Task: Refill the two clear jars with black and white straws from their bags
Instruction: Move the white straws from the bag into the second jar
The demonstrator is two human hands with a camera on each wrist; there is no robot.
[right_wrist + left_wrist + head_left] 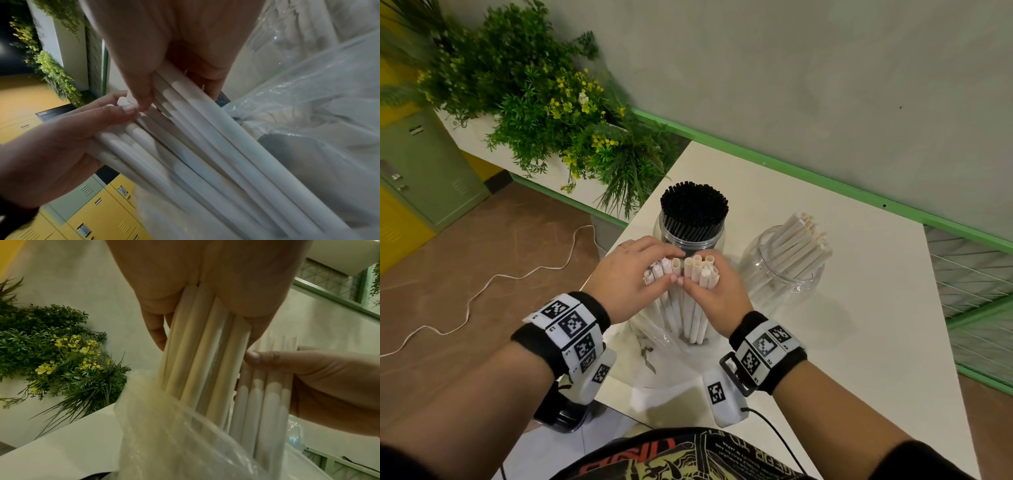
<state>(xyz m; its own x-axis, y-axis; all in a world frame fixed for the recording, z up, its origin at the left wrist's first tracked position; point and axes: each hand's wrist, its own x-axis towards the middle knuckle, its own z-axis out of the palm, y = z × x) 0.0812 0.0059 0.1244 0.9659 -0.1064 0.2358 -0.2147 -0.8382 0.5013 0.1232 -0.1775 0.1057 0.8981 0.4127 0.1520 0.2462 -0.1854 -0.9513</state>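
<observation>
Both my hands hold a bundle of white straws [681, 298] that stands upright in a clear plastic bag [654, 339] on the white table [842, 325]. My left hand [635, 277] grips the left part of the bundle near its top; in the left wrist view several straws [197, 353] run under its palm. My right hand [717, 291] grips the right part, its thumb across the straws [205, 123]. Behind stand a clear jar [690, 236] packed with black straws [693, 205] and a second clear jar [784, 270] with several white straws [799, 243] leaning in it.
A planter of green and yellow plants [544, 106] lines the left behind the table. A white cable [493, 281] trails over the brown floor. Green and yellow lockers [421, 178] stand far left. A wall with a green ledge [808, 178] bounds the table's far side.
</observation>
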